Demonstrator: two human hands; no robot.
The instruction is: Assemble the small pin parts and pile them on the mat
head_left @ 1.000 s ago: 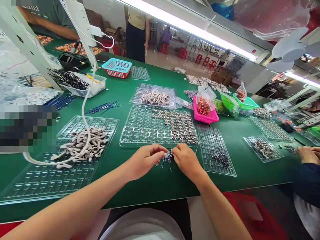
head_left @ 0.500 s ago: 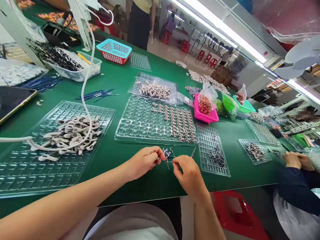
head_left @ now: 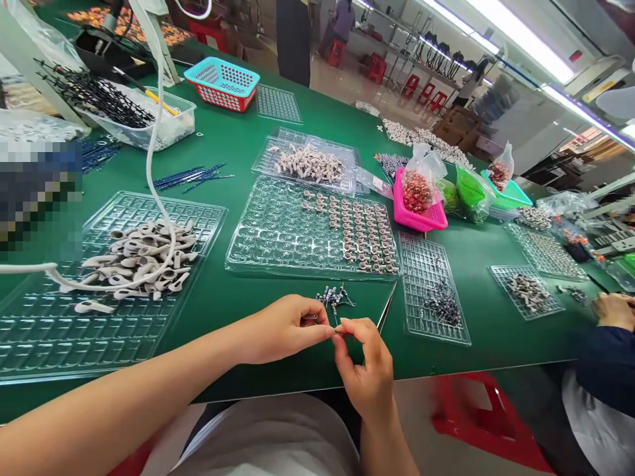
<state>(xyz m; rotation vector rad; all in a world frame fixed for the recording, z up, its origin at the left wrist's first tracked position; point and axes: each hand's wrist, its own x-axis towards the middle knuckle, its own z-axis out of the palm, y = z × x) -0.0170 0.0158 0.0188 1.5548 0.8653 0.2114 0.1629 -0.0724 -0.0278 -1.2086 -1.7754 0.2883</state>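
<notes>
My left hand (head_left: 290,328) is closed, with a small grey piece (head_left: 310,318) showing among its curled fingers. Its thumb and the fingertips of my right hand (head_left: 364,357) meet in a pinch. A tiny part sits at those tips, mostly hidden, with a thin lead rising above it. Just beyond lies a loose heap of small dark parts with wire leads (head_left: 333,295). Metal tweezers (head_left: 387,309) rest on the table to the right. Behind them, a clear moulded tray (head_left: 278,231) holds rows of small beige ring-ended housings (head_left: 364,231) in its right part.
A left tray (head_left: 34,337) carries a heap of beige housings (head_left: 141,258), crossed by a white cable (head_left: 150,152). At right stand a tray of dark parts (head_left: 414,284) and a pink basket (head_left: 421,215). A co-worker's hand (head_left: 615,309) is at far right.
My hands have come together, the right moving left and down until the fingertips meet. The wire-leaded heap now shows apart from my fingers, and the tweezers are more exposed. The view has shifted slightly.
</notes>
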